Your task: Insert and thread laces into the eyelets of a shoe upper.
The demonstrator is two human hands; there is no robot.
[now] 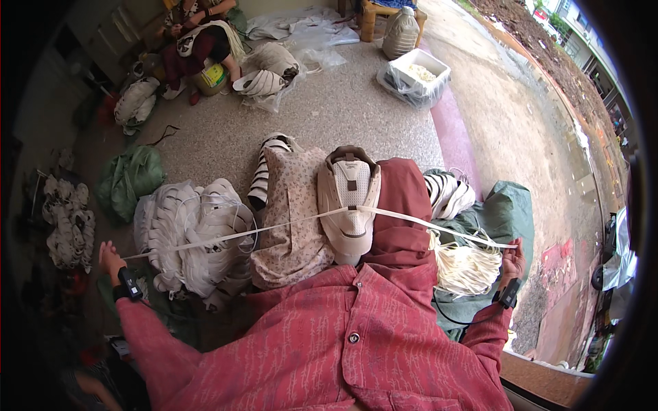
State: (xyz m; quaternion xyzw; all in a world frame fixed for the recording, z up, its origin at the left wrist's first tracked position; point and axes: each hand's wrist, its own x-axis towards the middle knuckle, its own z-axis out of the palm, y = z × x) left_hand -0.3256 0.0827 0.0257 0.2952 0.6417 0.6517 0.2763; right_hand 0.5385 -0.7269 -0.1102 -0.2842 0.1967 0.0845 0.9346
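Note:
A beige and white shoe [351, 236] sits between my knees, its brown collar on the far side and its toe toward me. One long white shoelace [291, 222] passes through the shoe at the lower end of the tongue and runs out nearly straight to both sides. Far out on the left, my left hand [112, 260] is closed on one end of the lace. My right hand [512, 259] grips the opposite end, out past my right knee. Both arms are spread wide, and each wrist carries a small black device.
Stacked white shoes [195, 233] stand by my left leg. At my right are a bundle of cream laces [469, 268], striped shoes [449, 194] and green sacking [510, 212]. Farther off are a white tub [442, 67], a green bag [130, 179] and another seated person [199, 31].

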